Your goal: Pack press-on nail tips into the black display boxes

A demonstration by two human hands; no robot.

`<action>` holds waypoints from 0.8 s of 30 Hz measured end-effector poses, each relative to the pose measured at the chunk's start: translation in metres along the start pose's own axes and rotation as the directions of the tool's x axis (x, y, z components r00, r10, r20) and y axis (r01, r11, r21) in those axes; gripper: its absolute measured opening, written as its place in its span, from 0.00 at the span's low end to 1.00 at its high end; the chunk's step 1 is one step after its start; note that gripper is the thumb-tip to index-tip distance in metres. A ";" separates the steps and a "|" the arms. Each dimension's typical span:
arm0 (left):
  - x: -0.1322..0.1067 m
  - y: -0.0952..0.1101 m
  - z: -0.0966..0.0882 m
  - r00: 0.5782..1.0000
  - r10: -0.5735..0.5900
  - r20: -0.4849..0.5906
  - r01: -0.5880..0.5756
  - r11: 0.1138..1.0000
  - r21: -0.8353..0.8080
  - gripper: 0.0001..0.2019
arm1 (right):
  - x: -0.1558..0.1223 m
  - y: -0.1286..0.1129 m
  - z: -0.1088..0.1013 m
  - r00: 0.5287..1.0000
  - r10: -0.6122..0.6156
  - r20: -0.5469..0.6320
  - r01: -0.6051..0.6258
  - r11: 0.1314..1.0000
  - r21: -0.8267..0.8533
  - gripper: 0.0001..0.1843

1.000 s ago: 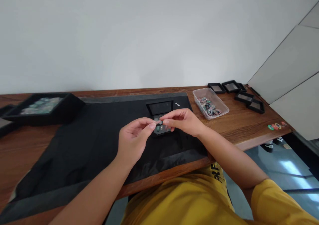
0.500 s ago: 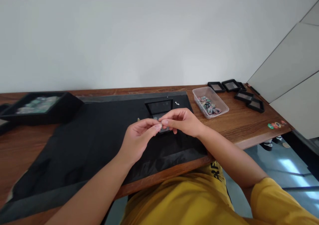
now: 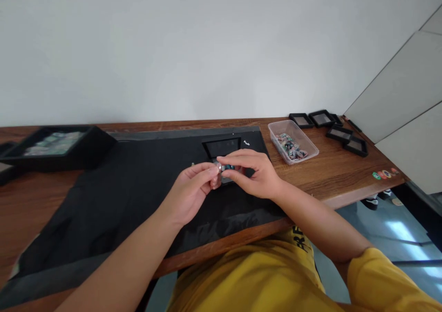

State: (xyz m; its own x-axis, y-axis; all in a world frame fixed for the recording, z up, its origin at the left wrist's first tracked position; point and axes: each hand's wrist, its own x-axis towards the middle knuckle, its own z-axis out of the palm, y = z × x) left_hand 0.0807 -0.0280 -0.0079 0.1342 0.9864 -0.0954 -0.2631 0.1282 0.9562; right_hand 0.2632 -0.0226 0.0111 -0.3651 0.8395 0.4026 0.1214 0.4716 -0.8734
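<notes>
My left hand is closed in a pinch on a small shiny, clear-looking piece; its exact kind is too small to make out. Right beside it, my right hand has its thumb and forefinger apart around the piece's near side. Whether those fingertips touch it I cannot tell. Beneath both hands sits a small black case with its lid raised, mostly covered by my fingers. Something teal shows between my right fingers, partly hidden.
A black mat covers the wooden table's middle. To the right stands a clear plastic tub of small wrapped items, with several black frames behind. A large black box holds packets at left. Round stickers mark the right edge.
My right thumb and forefinger have parted from their pinch against the left fingertips. The shiny piece now shows in my left hand, and teal is visible between the right fingers.
</notes>
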 end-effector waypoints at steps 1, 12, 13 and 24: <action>0.000 0.000 -0.001 1.000 -0.011 0.013 0.011 1.000 -0.007 0.11 | 0.000 -0.001 0.000 1.000 -0.013 0.008 0.014 1.000 -0.003 0.10; -0.003 0.001 0.000 0.993 -0.041 0.113 0.047 0.998 -0.053 0.10 | -0.002 0.009 0.002 0.986 -0.163 0.030 0.165 0.978 -0.131 0.12; -0.004 0.002 0.001 0.992 -0.048 0.118 0.056 0.997 -0.061 0.11 | -0.002 0.011 0.002 0.983 -0.183 0.027 0.185 0.973 -0.135 0.12; 0.004 0.010 -0.024 0.808 0.442 -0.390 -0.243 0.853 0.462 0.07 | 0.013 0.004 -0.029 0.925 0.374 -0.070 -0.351 0.767 -0.537 0.12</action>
State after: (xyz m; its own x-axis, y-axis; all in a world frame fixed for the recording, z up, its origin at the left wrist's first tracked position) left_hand 0.0553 -0.0206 -0.0055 -0.3806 0.8937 0.2375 0.1846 -0.1782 0.9665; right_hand 0.2860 -0.0020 0.0208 -0.2276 0.9716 0.0649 0.7171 0.2123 -0.6638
